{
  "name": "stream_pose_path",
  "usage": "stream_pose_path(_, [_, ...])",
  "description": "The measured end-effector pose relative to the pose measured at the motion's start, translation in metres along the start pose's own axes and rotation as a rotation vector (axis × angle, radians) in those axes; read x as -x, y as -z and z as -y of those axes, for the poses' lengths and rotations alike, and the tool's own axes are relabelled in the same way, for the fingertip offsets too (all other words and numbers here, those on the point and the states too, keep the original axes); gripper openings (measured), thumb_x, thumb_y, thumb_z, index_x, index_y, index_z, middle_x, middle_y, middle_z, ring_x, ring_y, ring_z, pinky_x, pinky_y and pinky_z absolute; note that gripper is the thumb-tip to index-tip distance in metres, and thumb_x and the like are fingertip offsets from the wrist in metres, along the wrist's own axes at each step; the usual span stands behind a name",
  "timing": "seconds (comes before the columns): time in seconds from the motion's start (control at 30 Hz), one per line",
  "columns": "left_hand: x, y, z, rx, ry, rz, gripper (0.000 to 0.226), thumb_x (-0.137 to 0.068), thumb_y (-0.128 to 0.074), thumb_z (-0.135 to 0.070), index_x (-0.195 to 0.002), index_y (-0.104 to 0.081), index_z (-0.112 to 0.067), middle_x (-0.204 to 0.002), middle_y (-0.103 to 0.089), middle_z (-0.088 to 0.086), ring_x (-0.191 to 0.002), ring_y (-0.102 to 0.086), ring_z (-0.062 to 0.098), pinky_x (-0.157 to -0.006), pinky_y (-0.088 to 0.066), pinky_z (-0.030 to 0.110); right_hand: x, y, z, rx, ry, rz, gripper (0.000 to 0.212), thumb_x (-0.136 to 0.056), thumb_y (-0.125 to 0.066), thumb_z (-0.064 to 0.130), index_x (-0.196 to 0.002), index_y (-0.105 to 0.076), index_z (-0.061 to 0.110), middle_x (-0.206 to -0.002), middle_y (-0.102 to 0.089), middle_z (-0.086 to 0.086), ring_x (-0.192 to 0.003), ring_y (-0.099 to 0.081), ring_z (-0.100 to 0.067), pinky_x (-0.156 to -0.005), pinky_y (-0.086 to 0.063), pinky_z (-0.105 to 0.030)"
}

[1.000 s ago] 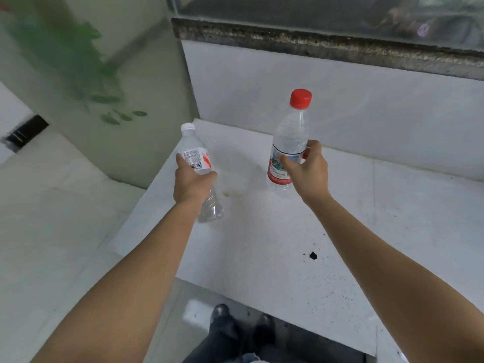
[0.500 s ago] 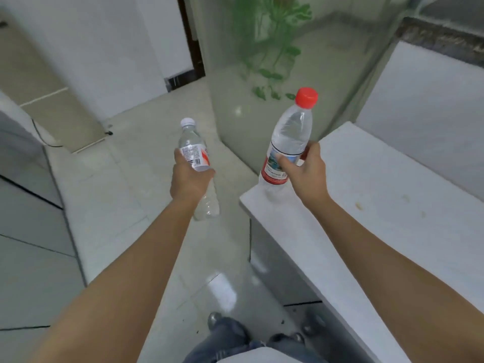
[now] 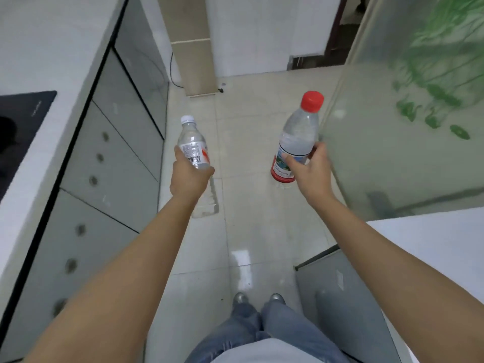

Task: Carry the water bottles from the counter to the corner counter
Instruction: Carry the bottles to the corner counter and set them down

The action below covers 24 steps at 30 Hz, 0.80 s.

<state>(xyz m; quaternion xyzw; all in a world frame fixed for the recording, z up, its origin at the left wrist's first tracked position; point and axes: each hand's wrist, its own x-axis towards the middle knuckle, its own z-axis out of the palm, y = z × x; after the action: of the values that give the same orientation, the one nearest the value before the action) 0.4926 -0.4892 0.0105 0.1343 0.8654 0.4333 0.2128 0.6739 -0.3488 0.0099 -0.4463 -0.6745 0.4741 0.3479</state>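
My left hand grips a small clear water bottle with a white cap around its middle, held upright over the tiled floor. My right hand holds a taller clear bottle with a red cap and red-banded label, tilted slightly right. Both bottles hang in the air above the aisle between two counters. The white counter lies at the lower right, behind my right forearm. Another white counter runs along the left.
A black cooktop is set in the left counter, with grey cabinet fronts below. A frosted glass panel with green leaf print stands on the right. A beige column and a dark doorway are ahead. My legs stand on the pale tiled floor.
The view has swung left, away from the right counter and glass panel toward the aisle and the left counter. Both hands keep their bottles, carried off the counter over the floor.
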Motion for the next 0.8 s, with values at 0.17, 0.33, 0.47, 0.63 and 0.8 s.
stream_pose_path(0.17, [-0.005,0.036,0.041,0.084,0.092,-0.104,0.068,-0.07,-0.066,-0.014,-0.13,-0.035,-0.016,-0.112,-0.057,0.011,-0.097,-0.061,0.033,-0.08,-0.053,0.042,0.001,-0.047,0.005,0.022,-0.015,0.194,0.045,-0.076,-0.069,0.025,-0.106,-0.038,0.013,-0.099,-0.05,0.004,-0.089,-0.052,-0.011,-0.061,-0.039,-0.009])
stream_pose_path(0.33, [-0.013,0.061,0.066,0.076,0.168,-0.175,0.078,-0.07,-0.069,-0.017,-0.138,-0.029,-0.016,-0.119,-0.056,0.013,-0.102,-0.059,0.034,-0.09,-0.05,0.049,0.001,-0.083,0.016,0.034,0.007,0.312,0.052,-0.077,-0.068,0.02,-0.117,-0.037,0.008,-0.104,-0.049,0.003,-0.094,-0.05,-0.012,-0.074,-0.042,-0.023])
stream_pose_path(0.47, [-0.022,0.076,0.073,0.061,0.216,-0.206,0.081,-0.07,-0.068,-0.021,-0.14,-0.028,-0.019,-0.122,-0.056,0.012,-0.105,-0.059,0.035,-0.093,-0.049,0.051,-0.002,-0.104,0.023,0.033,0.026,0.355,0.054,-0.077,-0.068,0.021,-0.12,-0.037,0.01,-0.105,-0.05,0.003,-0.095,-0.051,-0.014,-0.077,-0.043,-0.026])
stream_pose_path(0.63, [-0.042,0.083,0.07,0.084,0.207,-0.195,0.08,-0.072,-0.068,-0.019,-0.14,-0.026,-0.017,-0.122,-0.055,0.013,-0.104,-0.059,0.035,-0.093,-0.049,0.052,-0.012,-0.121,0.028,0.026,0.043,0.366,0.056,-0.077,-0.068,0.022,-0.122,-0.037,0.012,-0.105,-0.05,0.005,-0.095,-0.051,-0.013,-0.077,-0.043,-0.025])
stream_pose_path(0.8, [-0.069,0.077,0.059,0.071,0.204,-0.185,0.079,-0.073,-0.067,-0.019,-0.141,-0.026,-0.017,-0.12,-0.055,0.013,-0.1,-0.059,0.034,-0.088,-0.051,0.048,-0.038,-0.135,0.026,0.031,0.046,0.335,0.056,-0.078,-0.067,0.022,-0.124,-0.037,0.013,-0.106,-0.051,0.005,-0.094,-0.051,-0.012,-0.071,-0.042,-0.018])
